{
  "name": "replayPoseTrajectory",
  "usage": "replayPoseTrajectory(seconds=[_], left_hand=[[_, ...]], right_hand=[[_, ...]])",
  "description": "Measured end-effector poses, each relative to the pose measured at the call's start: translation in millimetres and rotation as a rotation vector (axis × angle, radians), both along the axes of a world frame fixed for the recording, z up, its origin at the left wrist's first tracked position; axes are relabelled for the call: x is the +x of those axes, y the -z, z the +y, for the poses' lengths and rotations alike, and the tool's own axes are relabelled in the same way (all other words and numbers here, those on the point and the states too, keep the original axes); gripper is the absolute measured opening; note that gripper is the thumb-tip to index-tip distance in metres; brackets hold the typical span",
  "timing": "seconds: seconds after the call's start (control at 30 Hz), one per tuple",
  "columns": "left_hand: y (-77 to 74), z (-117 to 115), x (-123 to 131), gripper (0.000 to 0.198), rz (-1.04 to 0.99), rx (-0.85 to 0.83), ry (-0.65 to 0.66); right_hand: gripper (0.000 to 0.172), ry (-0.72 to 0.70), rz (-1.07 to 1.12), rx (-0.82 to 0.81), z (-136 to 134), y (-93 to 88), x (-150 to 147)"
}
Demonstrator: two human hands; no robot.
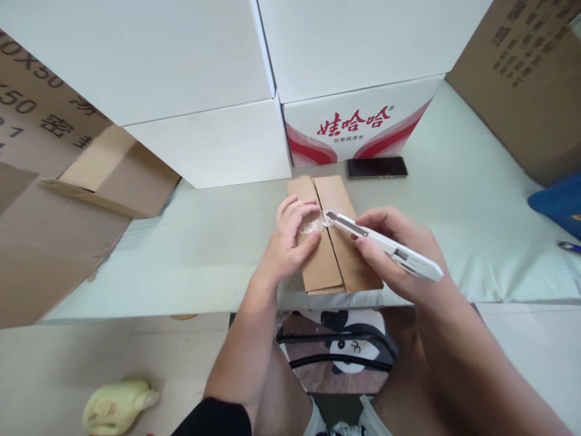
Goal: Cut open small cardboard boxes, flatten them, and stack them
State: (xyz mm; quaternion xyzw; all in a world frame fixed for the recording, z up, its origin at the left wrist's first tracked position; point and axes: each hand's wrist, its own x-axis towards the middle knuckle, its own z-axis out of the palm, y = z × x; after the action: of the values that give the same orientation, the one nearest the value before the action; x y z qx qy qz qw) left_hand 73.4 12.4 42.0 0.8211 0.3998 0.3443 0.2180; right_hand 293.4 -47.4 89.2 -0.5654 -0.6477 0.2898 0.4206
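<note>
A small brown cardboard box (338, 254) lies flat near the front edge of the pale green table (204, 254). My left hand (290, 242) rests on the box's left flap, its fingers curled around a scrap of clear tape (313, 225). My right hand (399, 254) is closed around a white utility knife (385, 243). The blade tip points left and meets the tape at the box's centre seam.
Large white boxes (195, 79) and a red-printed white carton (358, 124) stand behind. A black phone (376, 167) lies by the carton. Brown cartons (54, 200) crowd the left, another (531, 79) the far right. A blue object (560, 203) sits right. A yellow slipper (118, 406) is on the floor.
</note>
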Motion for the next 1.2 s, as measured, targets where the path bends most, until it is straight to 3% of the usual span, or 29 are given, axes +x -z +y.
replayPoseTrajectory(seconds=[0.33, 0.67, 0.97, 1.2], left_hand=[[-0.1, 0, 0, 0.043, -0.003, -0.011, -0.006], [0.5, -1, 2, 0.041, -0.025, 0.004, -0.01], [-1.2, -1, 0, 0.039, -0.004, -0.008, -0.009], [1.1, 0, -1, 0.039, -0.021, 0.005, 0.001]], right_hand=[[0.01, -0.103, -0.163, 0.12, -3, -6.1, -9], [0.011, -0.032, -0.352, 0.313, -4, -4.9, -18], [0.012, 0.002, -0.535, 0.348, -10, 1.3, -30], [0.013, 0.0, -0.53, 0.349, -10, 1.0, -31]])
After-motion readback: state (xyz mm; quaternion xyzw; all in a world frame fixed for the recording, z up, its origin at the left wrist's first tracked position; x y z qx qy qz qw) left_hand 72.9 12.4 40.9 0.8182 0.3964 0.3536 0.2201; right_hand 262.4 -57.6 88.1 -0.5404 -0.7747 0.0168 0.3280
